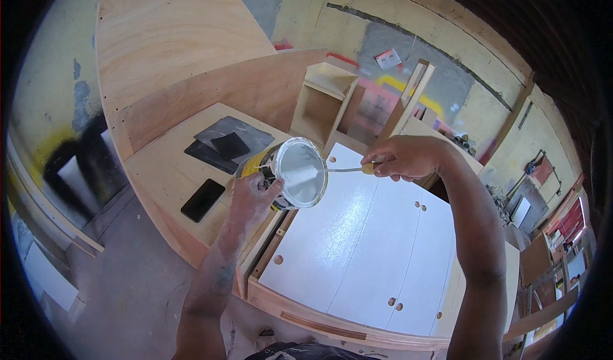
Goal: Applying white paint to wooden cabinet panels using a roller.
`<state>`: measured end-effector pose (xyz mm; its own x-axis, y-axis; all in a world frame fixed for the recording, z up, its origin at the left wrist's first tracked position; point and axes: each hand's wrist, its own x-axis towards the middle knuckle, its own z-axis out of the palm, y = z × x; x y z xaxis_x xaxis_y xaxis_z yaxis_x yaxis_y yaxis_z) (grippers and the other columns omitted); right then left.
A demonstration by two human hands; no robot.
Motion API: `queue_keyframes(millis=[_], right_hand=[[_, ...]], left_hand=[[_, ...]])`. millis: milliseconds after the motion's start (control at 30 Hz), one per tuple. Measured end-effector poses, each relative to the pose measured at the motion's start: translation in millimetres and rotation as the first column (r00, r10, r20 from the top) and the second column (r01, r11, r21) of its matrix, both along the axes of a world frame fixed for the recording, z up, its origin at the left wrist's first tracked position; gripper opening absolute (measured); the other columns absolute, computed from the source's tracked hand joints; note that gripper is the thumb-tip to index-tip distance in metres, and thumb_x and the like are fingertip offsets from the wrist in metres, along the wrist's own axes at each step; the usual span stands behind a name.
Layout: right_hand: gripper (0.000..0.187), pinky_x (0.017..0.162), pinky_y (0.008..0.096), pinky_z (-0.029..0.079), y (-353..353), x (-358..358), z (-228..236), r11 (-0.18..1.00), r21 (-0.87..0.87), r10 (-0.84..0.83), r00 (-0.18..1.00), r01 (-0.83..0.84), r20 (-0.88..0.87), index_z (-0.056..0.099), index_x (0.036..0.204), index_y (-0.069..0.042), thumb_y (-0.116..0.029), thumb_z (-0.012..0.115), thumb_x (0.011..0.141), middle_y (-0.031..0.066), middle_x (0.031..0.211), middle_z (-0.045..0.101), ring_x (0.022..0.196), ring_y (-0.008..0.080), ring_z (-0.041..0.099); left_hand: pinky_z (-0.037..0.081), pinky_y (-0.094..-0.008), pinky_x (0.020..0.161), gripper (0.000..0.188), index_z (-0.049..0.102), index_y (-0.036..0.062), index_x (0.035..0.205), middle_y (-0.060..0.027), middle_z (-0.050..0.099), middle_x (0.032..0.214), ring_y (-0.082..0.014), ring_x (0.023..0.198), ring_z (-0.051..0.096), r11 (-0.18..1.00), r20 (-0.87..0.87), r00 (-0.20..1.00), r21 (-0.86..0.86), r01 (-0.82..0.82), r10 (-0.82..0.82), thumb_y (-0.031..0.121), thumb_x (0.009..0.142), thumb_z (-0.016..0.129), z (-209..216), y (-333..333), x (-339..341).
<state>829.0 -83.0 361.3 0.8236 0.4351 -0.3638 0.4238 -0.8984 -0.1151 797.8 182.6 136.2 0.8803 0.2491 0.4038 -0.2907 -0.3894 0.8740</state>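
My left hand (250, 197) is closed round a paint can (263, 163) with a yellow and black side, tilted so its white inside faces me. In my right hand (408, 157) is the yellowish handle of a small paint roller, pinched between the fingers. The white roller (302, 174) itself is inside the can's mouth, touching white paint. Below both hands lie white-painted wooden panels (357, 251) with round holes, set on a wooden frame; a wet sheen shows on the left one.
A black phone (203, 199) and dark sandpaper sheets (214, 146) lie on the plywood top at left. Behind stand a tall plywood panel (182, 37) and an open wooden box shelf (317, 112). An upright wooden piece (407, 98) rises beyond my right hand.
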Motion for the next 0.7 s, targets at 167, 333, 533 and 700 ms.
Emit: queue_keyframes(millis=[167, 333, 533, 700], right_hand=[[0.040, 0.042, 0.0227, 0.035, -50.0, -8.6, -33.6, 0.911, 0.346, -0.154, 0.963, 0.225, -0.221, 0.056, 0.134, -0.012, -0.022, 0.060, 0.095, 0.0023, 0.072, 0.055, 0.049, 0.0059, 0.045], [0.040, 0.040, 0.0198, 0.028, -80.9, -5.5, -103.2, 0.560, 0.672, -0.053, 0.830, 0.486, -0.556, 0.051, 0.135, -0.007, -0.021, 0.058, 0.098, 0.0013, 0.070, 0.049, 0.047, 0.0043, 0.035], [0.046, 0.040, 0.0163, 0.027, -72.4, -0.6, -193.5, 0.147, 0.712, 0.318, 0.649, 0.686, -0.691, 0.043, 0.139, -0.003, -0.026, 0.055, 0.100, 0.0012, 0.077, 0.046, 0.051, 0.0034, 0.032], [0.051, 0.039, 0.0170, 0.029, -45.8, -5.0, -235.7, 0.046, 0.723, 0.480, 0.620, 0.689, -0.621, 0.042, 0.139, -0.003, -0.032, 0.055, 0.100, 0.0018, 0.076, 0.047, 0.048, 0.0038, 0.034]], left_hand=[[0.046, -0.0384, 0.058, 0.045, 0.062, -0.0054, 0.076, -0.0129, 0.060, 0.067, -0.0194, 0.060, 0.055, 0.999, 0.026, 0.999, 0.031, -0.033, 0.032, 0.037, 0.088, 0.069, -7.4, 12.7, 19.4], [0.049, -0.0408, 0.064, 0.047, 0.065, -0.0068, 0.080, -0.0186, 0.064, 0.072, -0.0253, 0.066, 0.062, 0.996, -0.032, 0.999, 0.082, -0.041, 0.044, 0.040, 0.089, 0.068, 0.5, 26.8, 17.5], [0.051, -0.0421, 0.067, 0.050, 0.066, -0.0073, 0.081, -0.0211, 0.067, 0.075, -0.0294, 0.069, 0.066, 0.995, -0.074, 0.996, 0.088, -0.041, 0.048, 0.042, 0.090, 0.066, -7.8, 35.9, 22.1], [0.049, -0.0426, 0.065, 0.052, 0.065, -0.0072, 0.078, -0.0205, 0.065, 0.071, -0.0293, 0.065, 0.064, 0.997, -0.052, 0.996, 0.029, -0.067, 0.069, 0.043, 0.090, 0.065, -21.6, 41.0, 26.0]])
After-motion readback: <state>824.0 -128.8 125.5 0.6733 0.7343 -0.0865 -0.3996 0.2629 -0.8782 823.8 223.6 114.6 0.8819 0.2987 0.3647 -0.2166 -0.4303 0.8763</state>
